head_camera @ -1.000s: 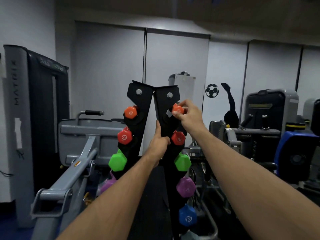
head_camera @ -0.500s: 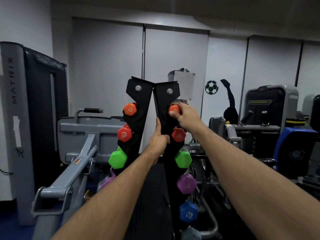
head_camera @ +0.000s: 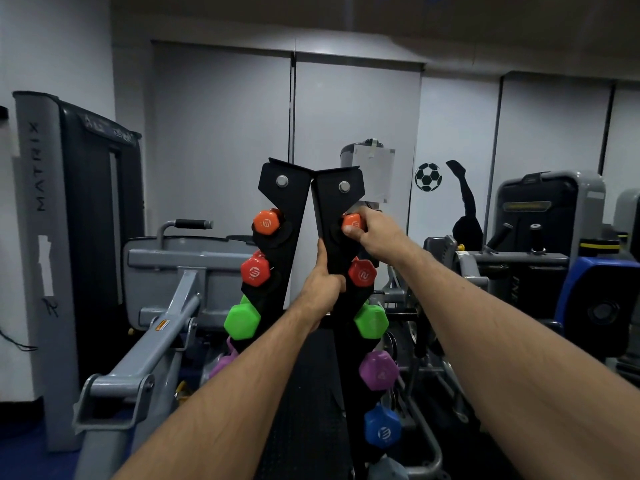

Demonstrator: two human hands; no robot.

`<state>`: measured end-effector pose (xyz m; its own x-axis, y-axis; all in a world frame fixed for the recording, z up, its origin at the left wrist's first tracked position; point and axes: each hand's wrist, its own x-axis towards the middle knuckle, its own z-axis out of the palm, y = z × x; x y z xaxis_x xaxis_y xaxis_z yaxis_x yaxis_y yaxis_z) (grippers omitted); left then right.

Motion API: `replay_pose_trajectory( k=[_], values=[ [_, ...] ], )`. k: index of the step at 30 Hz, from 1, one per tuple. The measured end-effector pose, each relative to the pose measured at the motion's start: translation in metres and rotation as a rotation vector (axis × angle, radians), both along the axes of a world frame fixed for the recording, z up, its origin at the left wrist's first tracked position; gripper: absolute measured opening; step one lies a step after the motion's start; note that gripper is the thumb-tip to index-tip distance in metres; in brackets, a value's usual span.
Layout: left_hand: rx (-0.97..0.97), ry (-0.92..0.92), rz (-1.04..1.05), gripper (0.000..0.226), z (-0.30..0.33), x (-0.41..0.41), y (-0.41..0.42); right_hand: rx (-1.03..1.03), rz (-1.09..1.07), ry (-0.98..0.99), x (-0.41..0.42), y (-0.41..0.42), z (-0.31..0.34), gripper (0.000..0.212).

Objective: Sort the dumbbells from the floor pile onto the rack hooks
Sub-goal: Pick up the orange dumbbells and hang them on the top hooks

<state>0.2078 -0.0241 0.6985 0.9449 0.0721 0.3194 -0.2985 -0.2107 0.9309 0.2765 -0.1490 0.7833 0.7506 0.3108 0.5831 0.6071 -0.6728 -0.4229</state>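
- Orange dumbbell (head_camera: 352,223) is pinched by the right hand (head_camera: 375,230) at the top hook of the rack (head_camera: 337,209), right column.
- Rack edge below it is gripped by the left hand (head_camera: 320,289).
- Risk judged: early release before seating; dumbbell would drop onto the red dumbbell (head_camera: 362,273) beneath.

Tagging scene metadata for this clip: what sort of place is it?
Most likely a gym. A black rack holds coloured hex dumbbells, such as the green dumbbell, and a grey weight machine marked MATRIX stands to the left.
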Motion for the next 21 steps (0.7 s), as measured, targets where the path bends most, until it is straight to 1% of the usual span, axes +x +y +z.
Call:
replay_pose_trajectory(
  k=[6,8,10,15,18,21],
  values=[
    [0.026,-0.005,0.028,0.104,-0.001,0.002,0.0,0.066,0.04,0.033,0.003,-0.003,-0.005,0.046],
    [0.025,-0.014,0.032,0.102,0.0,0.001,0.001,0.09,0.065,0.047,0.005,-0.005,-0.009,0.049],
    [0.021,-0.025,0.036,0.099,0.001,0.0,0.001,0.088,0.062,0.019,0.005,-0.006,-0.013,0.052],
    [0.036,-0.037,0.057,0.094,0.004,-0.002,0.004,0.122,0.065,0.017,0.005,-0.006,-0.014,0.045],
    [0.046,-0.045,0.055,0.093,0.005,-0.001,0.004,0.181,0.041,-0.012,0.007,0.0,-0.011,0.034],
    [0.053,-0.04,0.045,0.095,0.005,-0.001,0.005,0.188,0.027,-0.023,0.007,0.003,-0.008,0.035]
  ],
)
